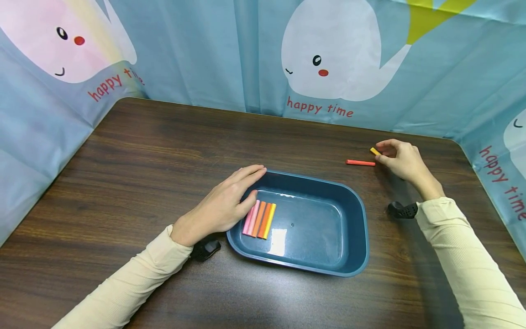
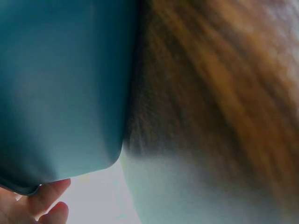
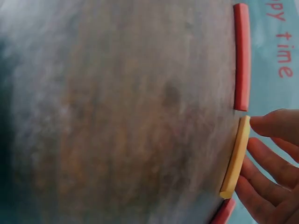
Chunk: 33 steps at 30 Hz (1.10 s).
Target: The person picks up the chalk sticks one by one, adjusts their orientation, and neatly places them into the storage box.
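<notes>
My left hand point(image 1: 219, 205) holds the left rim of a dark blue plastic basin point(image 1: 356, 214), its thumb inside and its fingers at the far corner. In the left wrist view, fingertips point(image 2: 51, 193) touch the basin's outer edge. Several pink, orange and yellow sticks point(image 1: 259, 220) lie side by side at the basin's left end. My right hand point(image 1: 404, 162) pinches a yellow stick point(image 3: 236, 158) near the table's far right. Beside it lies a red stick point(image 1: 360, 162). The end of another red stick point(image 3: 223, 212) shows at the bottom of the right wrist view.
The dark wooden table point(image 1: 135, 183) meets a light blue curtain point(image 1: 197, 55) with whale prints at the back and sides. Black wrist cameras, one near the basin point(image 1: 206, 249) and one by the right sleeve point(image 1: 402, 210), hang under the wrists.
</notes>
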Motion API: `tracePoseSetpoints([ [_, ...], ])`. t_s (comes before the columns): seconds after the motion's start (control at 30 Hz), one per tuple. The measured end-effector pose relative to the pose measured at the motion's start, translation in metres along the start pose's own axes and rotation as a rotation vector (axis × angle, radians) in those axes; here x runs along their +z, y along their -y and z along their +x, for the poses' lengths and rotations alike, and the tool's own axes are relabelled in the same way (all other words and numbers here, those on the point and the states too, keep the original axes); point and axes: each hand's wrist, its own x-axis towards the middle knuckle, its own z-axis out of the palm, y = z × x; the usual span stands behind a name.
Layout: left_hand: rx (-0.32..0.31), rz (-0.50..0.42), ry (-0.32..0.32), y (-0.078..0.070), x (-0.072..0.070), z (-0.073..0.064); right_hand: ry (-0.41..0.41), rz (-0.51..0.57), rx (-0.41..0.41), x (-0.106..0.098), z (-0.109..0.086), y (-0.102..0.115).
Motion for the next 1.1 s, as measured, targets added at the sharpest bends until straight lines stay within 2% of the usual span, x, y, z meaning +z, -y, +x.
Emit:
tracePoseSetpoints([
  [0.33, -0.01, -0.005, -0.006, 0.0, 0.0, -0.001, 0.071, -0.083, -0.035, 0.002, 0.006, -0.002],
  [0.63, -0.006, -0.002, -0.004, 0.0, 0.001, 0.0, 0.073, -0.12, -0.035, 0.001, 0.004, -0.001],
  [0.87, -0.007, 0.001, -0.002, 0.0, 0.001, -0.001, 0.018, -0.138, -0.031, -0.001, 0.001, 0.005],
  [1.1, 0.001, 0.0, -0.006, 0.0, 0.0, 0.0, -0.025, -0.103, -0.009, -0.004, -0.006, 0.013],
])
